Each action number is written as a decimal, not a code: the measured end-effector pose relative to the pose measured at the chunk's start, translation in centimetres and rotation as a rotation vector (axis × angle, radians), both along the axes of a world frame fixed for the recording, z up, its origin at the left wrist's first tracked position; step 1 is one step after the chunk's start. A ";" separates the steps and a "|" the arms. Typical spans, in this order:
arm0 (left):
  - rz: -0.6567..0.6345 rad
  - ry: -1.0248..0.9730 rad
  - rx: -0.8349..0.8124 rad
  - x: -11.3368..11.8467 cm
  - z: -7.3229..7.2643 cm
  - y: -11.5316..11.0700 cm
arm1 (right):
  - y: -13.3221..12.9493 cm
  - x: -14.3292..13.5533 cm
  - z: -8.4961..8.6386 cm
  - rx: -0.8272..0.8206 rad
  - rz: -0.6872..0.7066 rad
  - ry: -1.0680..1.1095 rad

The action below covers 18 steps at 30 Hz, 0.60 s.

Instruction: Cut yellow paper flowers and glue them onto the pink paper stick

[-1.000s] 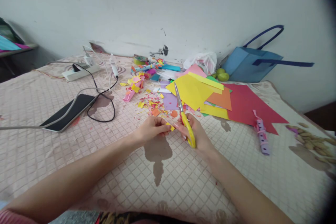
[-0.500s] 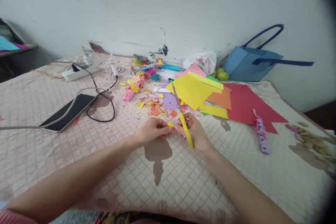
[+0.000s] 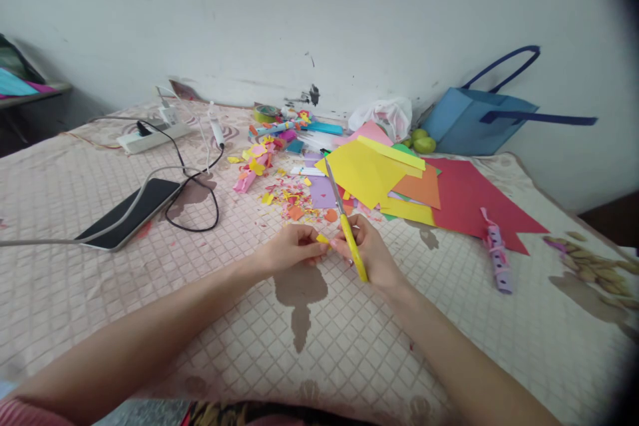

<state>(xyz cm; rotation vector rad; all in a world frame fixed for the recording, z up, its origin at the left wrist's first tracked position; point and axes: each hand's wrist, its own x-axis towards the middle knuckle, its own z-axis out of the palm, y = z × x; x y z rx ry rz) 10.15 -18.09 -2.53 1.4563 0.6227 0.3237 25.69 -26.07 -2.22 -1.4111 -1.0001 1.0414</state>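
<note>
Between the fingertips of my left hand (image 3: 295, 246) and my right hand (image 3: 367, 249) is a small piece of yellow paper (image 3: 322, 239). My left thumb and fingers pinch it from one side, while right fingertips touch its other edge. Yellow-handled scissors (image 3: 353, 246) rest in my right hand, blades pointing up and away toward the paper sheets. Their blades look closed. Just beyond my hands lie small paper scraps (image 3: 294, 200) in yellow, red and orange, and an orange paper disc (image 3: 331, 215).
Behind are yellow paper (image 3: 369, 170), red paper (image 3: 479, 193) and a blue bag (image 3: 474, 123). A purple paper roll (image 3: 499, 263) lies right, near brown pods (image 3: 594, 266). On the left are a black phone-like device (image 3: 132, 213), cables and a power strip (image 3: 152, 138).
The yellow paper piece has shifted slightly left and turned between my fingertips. The scissors have tilted a little. Both arms stay nearly in place.
</note>
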 end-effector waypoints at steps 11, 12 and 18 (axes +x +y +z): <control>0.187 -0.045 0.031 0.3 0.2 -0.1 | 0.0 -0.6 0.9 -0.078 -0.026 0.062; 0.185 -0.044 0.045 0.3 0.1 -0.3 | 0.1 -0.7 0.9 -0.084 -0.027 0.044; 0.225 -0.070 -0.032 0.6 -0.3 -0.9 | 0.3 -0.6 0.5 -0.073 -0.058 0.014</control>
